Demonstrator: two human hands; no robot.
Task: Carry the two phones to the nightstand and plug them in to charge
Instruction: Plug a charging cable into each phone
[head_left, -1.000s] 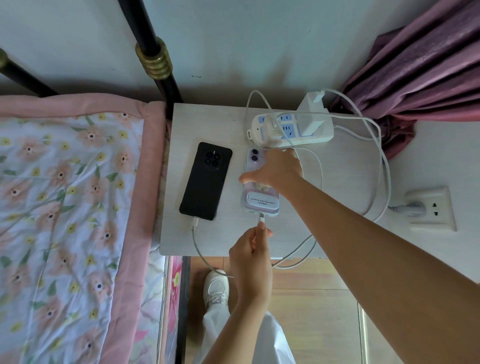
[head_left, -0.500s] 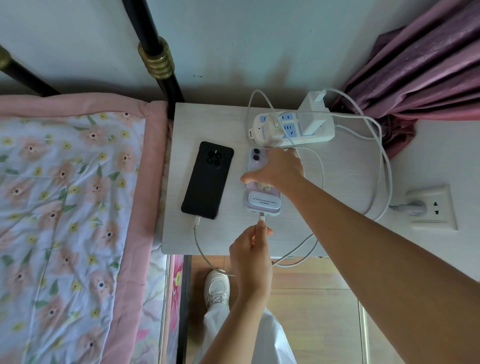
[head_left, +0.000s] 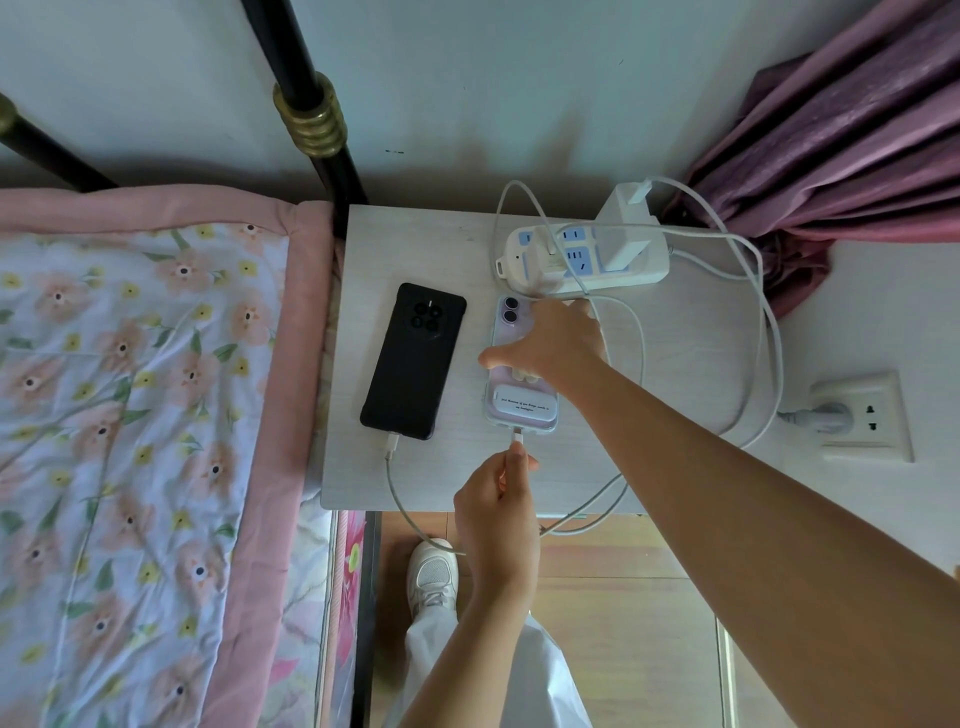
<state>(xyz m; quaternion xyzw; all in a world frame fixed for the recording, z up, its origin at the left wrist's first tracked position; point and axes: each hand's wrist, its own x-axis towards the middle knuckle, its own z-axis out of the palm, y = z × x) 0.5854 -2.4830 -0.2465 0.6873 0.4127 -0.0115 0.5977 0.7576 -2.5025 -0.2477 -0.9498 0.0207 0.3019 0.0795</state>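
Two phones lie face down on the white nightstand (head_left: 447, 244). The black phone (head_left: 413, 361) is on the left, with a white cable (head_left: 390, 447) plugged into its bottom edge. The purple phone (head_left: 521, 410) is beside it on the right. My right hand (head_left: 550, 343) presses down on its middle, holding it still. My left hand (head_left: 498, 514) pinches a white cable plug (head_left: 517, 435), whose tip sits at the purple phone's bottom port. Both cables run back to a white power strip (head_left: 587, 254) at the nightstand's rear.
A bed with a floral quilt (head_left: 130, 415) and a black metal post (head_left: 311, 104) borders the nightstand on the left. A purple curtain (head_left: 841, 135) hangs at the right. A wall socket (head_left: 862, 415) holds the strip's plug. Loose cable loops lie across the right part.
The white plug in my left hand has moved up against the purple phone's bottom port. My right hand stays on the phone.
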